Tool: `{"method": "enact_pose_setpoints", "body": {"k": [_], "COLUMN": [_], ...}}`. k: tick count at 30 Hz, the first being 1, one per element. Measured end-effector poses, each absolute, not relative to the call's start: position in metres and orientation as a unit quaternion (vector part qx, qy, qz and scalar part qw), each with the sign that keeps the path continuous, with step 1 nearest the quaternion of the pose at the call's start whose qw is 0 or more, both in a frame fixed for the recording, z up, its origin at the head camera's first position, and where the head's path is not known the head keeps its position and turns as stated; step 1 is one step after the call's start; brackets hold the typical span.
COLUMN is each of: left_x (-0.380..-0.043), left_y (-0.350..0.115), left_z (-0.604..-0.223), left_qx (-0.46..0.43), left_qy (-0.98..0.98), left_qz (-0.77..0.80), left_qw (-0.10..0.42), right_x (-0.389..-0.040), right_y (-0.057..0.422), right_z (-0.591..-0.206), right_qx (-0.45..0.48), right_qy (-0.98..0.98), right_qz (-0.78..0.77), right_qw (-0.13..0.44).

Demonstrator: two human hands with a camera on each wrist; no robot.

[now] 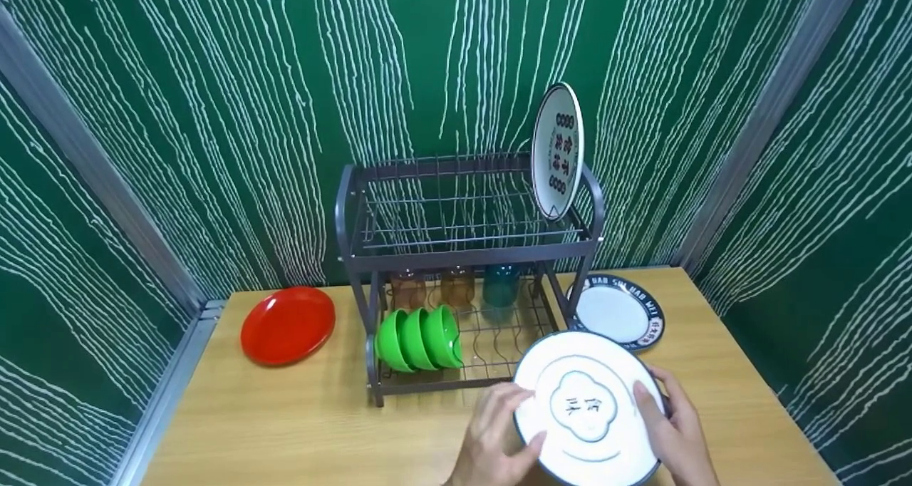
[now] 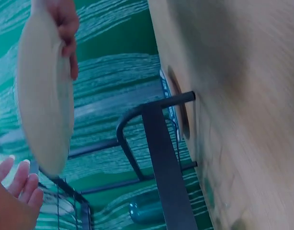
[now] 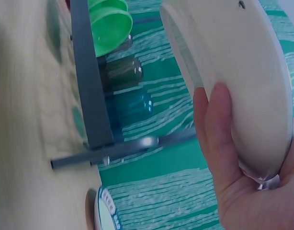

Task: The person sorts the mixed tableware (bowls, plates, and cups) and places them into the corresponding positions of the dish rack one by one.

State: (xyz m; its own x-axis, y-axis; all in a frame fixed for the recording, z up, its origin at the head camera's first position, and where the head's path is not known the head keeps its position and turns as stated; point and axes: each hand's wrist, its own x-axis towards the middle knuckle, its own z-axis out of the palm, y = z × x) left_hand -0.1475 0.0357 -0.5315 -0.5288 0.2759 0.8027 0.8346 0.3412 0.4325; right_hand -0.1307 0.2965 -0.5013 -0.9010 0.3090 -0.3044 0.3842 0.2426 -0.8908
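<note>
A white plate with a dark rim and an outlined emblem (image 1: pixel 584 406) is held up in front of the rack. My right hand (image 1: pixel 677 422) grips its right edge, thumb on the face and fingers against the underside (image 3: pixel 252 86). At the plate's left edge, my left hand (image 1: pixel 495 436) has its fingers and thumb spread, overlapping the rim in the head view. In the left wrist view, a narrow gap shows between the left fingers (image 2: pixel 25 184) and the plate (image 2: pixel 44 91).
A two-tier dark dish rack (image 1: pixel 470 258) holds an upright patterned plate (image 1: pixel 558 151) above, with green bowls (image 1: pixel 420 340) and coloured cups (image 1: pixel 501 286) below. On the wooden table (image 1: pixel 285 429) lie a red plate (image 1: pixel 288 326) at left and a dark-rimmed plate (image 1: pixel 616 311) at right.
</note>
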Motion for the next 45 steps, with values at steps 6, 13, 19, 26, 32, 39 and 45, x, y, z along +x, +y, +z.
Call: {"method": "enact_pose_setpoints", "body": {"k": [6,13,19,26,32,39,45], "left_x": [-0.134,-0.131,-0.130,-0.130,-0.128,-0.130,-0.130], "left_y": [0.039,0.030,0.025,0.022,0.023,0.024,0.026], "left_z": [-0.527,-0.524,-0.518,-0.514,-0.511,-0.507,-0.502], "left_qx": [-0.409,-0.483,-0.517,-0.534,-0.514,-0.507,-0.508], "left_qy": [-0.815,-0.828,-0.814,-0.794,-0.785,-0.755,-0.729], "left_qz": [-0.338,-0.201,-0.162,-0.171,-0.214,-0.255,-0.284], "left_qw": [0.232,0.202,0.212,0.235,0.272,0.328,0.361], "right_x": [-0.133,-0.134,-0.136,-0.136,-0.136,-0.134,-0.130], "right_y": [0.283,0.277,0.278,0.279,0.279,0.276,0.277], "right_z": [-0.494,-0.483,-0.474,-0.463,-0.454,-0.449,-0.446], "right_qx": [0.190,0.153,0.144,0.136,0.100,0.074,0.073], "right_qy": [0.799,0.807,0.789,0.762,0.748,0.739,0.744], "right_qz": [-0.570,-0.570,-0.595,-0.630,-0.653,-0.667,-0.663], "right_qw": [0.027,0.024,0.043,0.066,0.067,0.058,0.045]}}
